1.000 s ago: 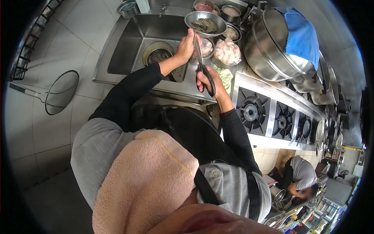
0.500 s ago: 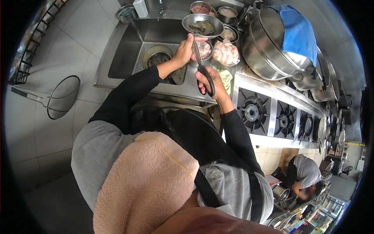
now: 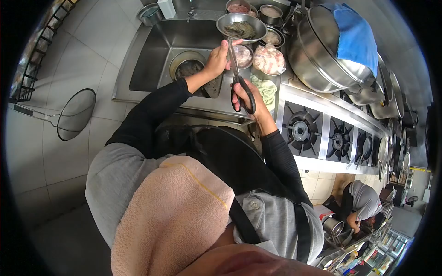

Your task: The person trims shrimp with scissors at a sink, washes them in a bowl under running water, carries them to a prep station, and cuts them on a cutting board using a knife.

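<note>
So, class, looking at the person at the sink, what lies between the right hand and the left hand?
Scissors: the head view shows their black handles in the right hand and their metal blades reaching up to the left hand.

Black-handled metal scissors, twelve o'clock: grip partly hidden by right hand. Black wire rack, ten o'clock: cut off at top. Small multicoloured goods, four o'clock: too small to identify.

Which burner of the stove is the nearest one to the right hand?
The burner at the end of the row closest to the pale green cloth; the other burners lie farther along the stove.
</note>
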Demonstrator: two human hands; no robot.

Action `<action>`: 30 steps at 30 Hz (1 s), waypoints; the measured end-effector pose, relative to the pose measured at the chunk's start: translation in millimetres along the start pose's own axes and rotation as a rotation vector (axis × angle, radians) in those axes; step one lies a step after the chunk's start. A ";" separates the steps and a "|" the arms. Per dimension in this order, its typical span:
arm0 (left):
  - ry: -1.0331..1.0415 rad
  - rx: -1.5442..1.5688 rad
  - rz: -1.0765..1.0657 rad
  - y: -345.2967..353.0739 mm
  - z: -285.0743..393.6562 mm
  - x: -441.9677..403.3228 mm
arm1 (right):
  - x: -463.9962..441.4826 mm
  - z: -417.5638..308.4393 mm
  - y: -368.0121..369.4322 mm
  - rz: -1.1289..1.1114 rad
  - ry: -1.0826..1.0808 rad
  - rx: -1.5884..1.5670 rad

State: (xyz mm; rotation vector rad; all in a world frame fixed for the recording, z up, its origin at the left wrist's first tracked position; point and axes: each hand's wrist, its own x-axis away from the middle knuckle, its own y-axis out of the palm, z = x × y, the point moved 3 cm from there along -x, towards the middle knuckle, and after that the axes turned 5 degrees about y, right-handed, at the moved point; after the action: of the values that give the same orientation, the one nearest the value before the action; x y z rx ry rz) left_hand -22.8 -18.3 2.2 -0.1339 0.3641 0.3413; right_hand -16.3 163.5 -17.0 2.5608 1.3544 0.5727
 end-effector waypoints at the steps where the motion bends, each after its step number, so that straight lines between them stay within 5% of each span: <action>1: -0.001 -0.009 0.008 -0.2 -1.0 1.2 | -2.9 -0.5 0.4 -0.007 -0.002 0.007; 10: -0.077 -0.140 0.035 -22.2 -29.3 16.5 | -14.2 -10.4 9.2 0.049 0.012 0.032; 16: -0.359 -0.792 -0.148 -139.8 -53.7 -2.7 | 42.5 -4.6 -30.2 0.196 -0.045 -0.028; 18: 0.228 -1.203 -0.015 -157.9 -66.4 -39.7 | 68.8 3.2 -43.9 0.271 -0.062 0.009; 20: 0.451 -1.193 -0.077 -152.7 -66.8 -95.6 | 94.0 10.4 -51.6 0.385 -0.028 0.081; 21: 0.350 -0.998 -0.210 -133.4 -59.1 -127.9 | 105.2 16.8 -53.7 0.431 -0.032 0.065; 25: 0.397 -1.065 -0.581 -28.8 -66.9 -203.5 | 130.3 40.6 -67.5 0.586 -0.023 0.083; 30: 0.634 -1.508 -0.771 17.3 -139.3 -232.4 | 151.3 53.6 -64.6 0.753 -0.099 -0.013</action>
State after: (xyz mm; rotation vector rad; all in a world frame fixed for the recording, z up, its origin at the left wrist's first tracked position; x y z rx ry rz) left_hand -278.3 -98.8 -41.9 -1.8409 0.5766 -0.2819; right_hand 34.5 325.6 -50.2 2.9898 0.3089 0.5355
